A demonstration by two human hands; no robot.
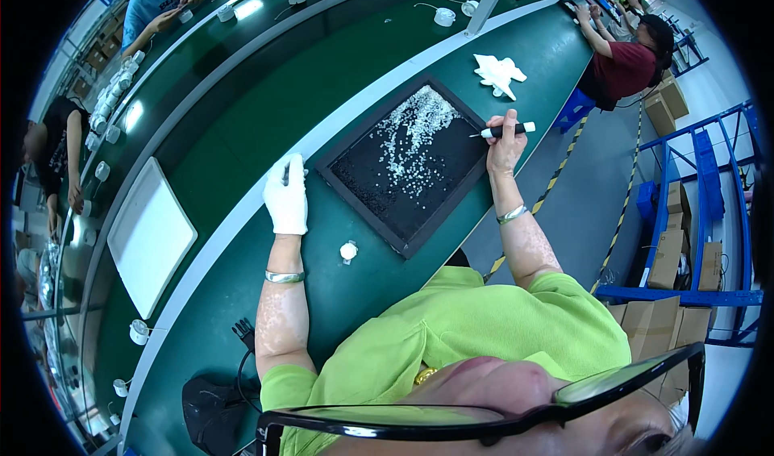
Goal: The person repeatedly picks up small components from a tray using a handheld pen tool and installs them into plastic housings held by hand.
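A white glove covers my left hand [286, 198], which rests beside the left corner of a black-framed tray [372, 224]. Its fingers are drawn together; what they pinch, if anything, is hidden. My bare right hand [505, 148] grips a black and white pen-like tool [508, 130] at the tray's right edge. The tool's thin tip points left, over the tray. Many small clear pieces [419, 125] lie on the dark tray bed, heaped at the far end and scattered toward the middle. A small round white part [348, 251] sits on the green table, close to my left forearm.
A crumpled white cloth or glove [500, 74] lies beyond the tray. Left of the pale rail are a white flat tray [151, 238] and several white parts with wires. A black bag-like item [211, 412] lies near left. Other people work along the benches; blue shelving [709, 299] stands right.
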